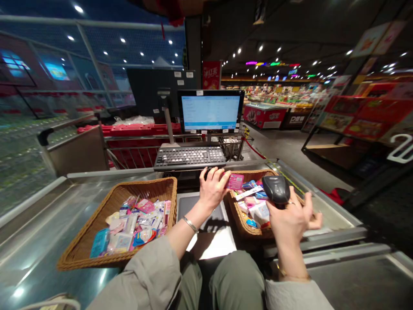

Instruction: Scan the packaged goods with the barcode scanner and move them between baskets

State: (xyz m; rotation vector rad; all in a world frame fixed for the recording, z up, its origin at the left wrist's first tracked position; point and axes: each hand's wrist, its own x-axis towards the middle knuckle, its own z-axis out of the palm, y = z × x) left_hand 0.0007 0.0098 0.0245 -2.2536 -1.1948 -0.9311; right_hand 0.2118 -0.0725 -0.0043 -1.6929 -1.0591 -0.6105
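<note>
A wicker basket (85, 230) fills the lower left; a second basket (238, 218) sits right of centre; the monitor (211, 112), upper centre, shows text too small to read. The right hand (290, 221) is wrapped round a black scanner (276, 189) at centre right; the left hand (211, 189) has fingers slightly apart at a pink packet (235, 181) — grip unclear, print illegible.

a shiny metal counter (80, 200) bears a left wicker basket (92, 226) and a right wicker basket (237, 211).

Scanner (276, 188) handle hidden by right hand (289, 220); screen (211, 113) text illegibly small.
</note>
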